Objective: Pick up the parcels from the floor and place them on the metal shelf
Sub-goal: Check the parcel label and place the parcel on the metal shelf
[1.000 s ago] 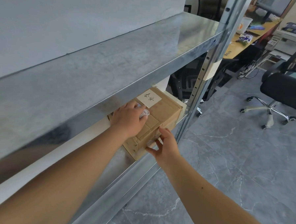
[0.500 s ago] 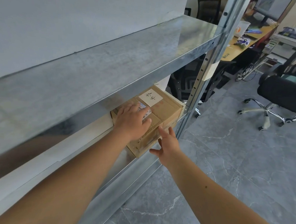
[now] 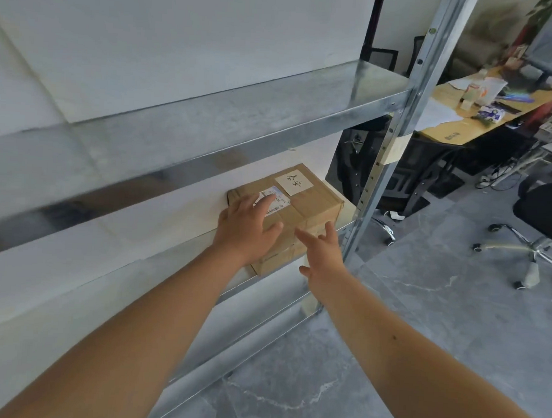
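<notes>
On the lower tier of the metal shelf, the parcel, a brown cardboard box, is sitting flat with a handwritten white label facing up. On the parcel's top the left hand is lying palm-down, its grip open, fingers straight and spread, fingertips overlapping a printed label. At the parcel's near right side the right hand is reaching, its grip likewise open and holding nothing; whether it is touching the cardboard cannot be told. Just right of the parcel an upright post is rising.
</notes>
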